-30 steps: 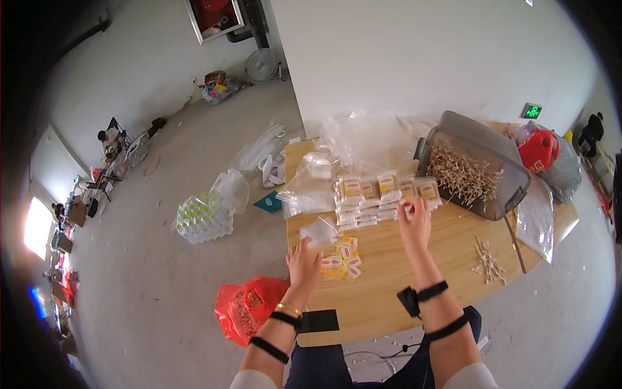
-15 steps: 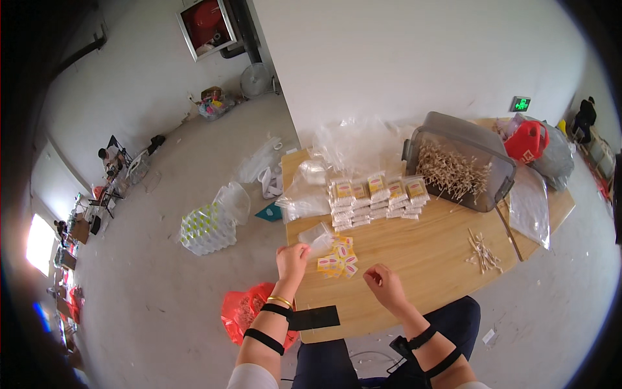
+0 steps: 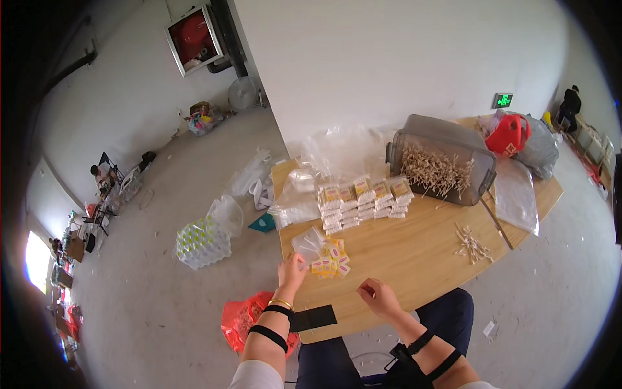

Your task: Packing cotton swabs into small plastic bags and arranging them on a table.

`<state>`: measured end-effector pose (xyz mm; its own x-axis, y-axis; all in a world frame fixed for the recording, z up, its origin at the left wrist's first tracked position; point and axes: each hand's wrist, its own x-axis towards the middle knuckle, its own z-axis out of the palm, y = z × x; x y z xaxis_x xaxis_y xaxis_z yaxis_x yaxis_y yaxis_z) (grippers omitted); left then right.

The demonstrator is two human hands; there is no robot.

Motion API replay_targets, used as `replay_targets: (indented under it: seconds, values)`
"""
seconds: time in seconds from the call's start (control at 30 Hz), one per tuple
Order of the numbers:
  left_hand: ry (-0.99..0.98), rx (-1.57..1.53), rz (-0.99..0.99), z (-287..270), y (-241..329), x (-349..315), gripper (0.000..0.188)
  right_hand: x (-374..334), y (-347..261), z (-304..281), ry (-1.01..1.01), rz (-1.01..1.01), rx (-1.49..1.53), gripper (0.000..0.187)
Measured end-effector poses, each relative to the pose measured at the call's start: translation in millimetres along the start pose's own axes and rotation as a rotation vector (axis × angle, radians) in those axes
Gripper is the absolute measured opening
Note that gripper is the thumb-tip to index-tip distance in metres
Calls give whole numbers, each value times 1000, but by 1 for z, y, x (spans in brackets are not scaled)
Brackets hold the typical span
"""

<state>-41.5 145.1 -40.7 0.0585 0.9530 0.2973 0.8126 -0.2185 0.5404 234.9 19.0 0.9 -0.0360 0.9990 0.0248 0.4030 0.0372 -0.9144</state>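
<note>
Below, I read the left hand (image 3: 291,269) as pinching a small clear bag (image 3: 307,242) at the wooden table (image 3: 402,259) edge, beside loose yellow packets (image 3: 329,259). My right hand (image 3: 378,297) rests loosely curled, apparently empty. Filled stacks (image 3: 366,198) stand done; many sticks (image 3: 435,172) remain in the grey bin (image 3: 447,133).

A wooden table (image 3: 414,259) carries stacked small packets (image 3: 363,201) in the middle, a grey bin of sticks (image 3: 440,165) far right, loose sticks (image 3: 472,243) right, and yellow packets (image 3: 330,262) near left.
</note>
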Motion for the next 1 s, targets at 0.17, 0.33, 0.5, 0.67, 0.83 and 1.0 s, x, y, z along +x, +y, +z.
replay_targets:
  seconds: [0.17, 0.33, 0.5, 0.67, 0.83, 1.0]
  values:
    - [-3, -334, -164, -7, -21, -4, 14, 4, 5, 5, -41, 22, -18, 15]
    - [35, -479, -95, -56, 57, -7, 11, 16, -4, 7, -52, 48, 68, 21]
    - [-49, -396, 310, -110, 119, -71, 15, 22, -34, 11, -358, 563, 918, 29]
    - [-79, -371, 341, -124, 119, -117, 18, 8, -30, 6, -456, 381, 658, 30]
    - [-52, -325, 386, -141, 121, -138, 19, -12, -60, 3, -530, 380, 588, 23]
    - [-13, 99, 450, -167, 141, -147, 15, -19, -68, 4, -498, 266, 596, 22]
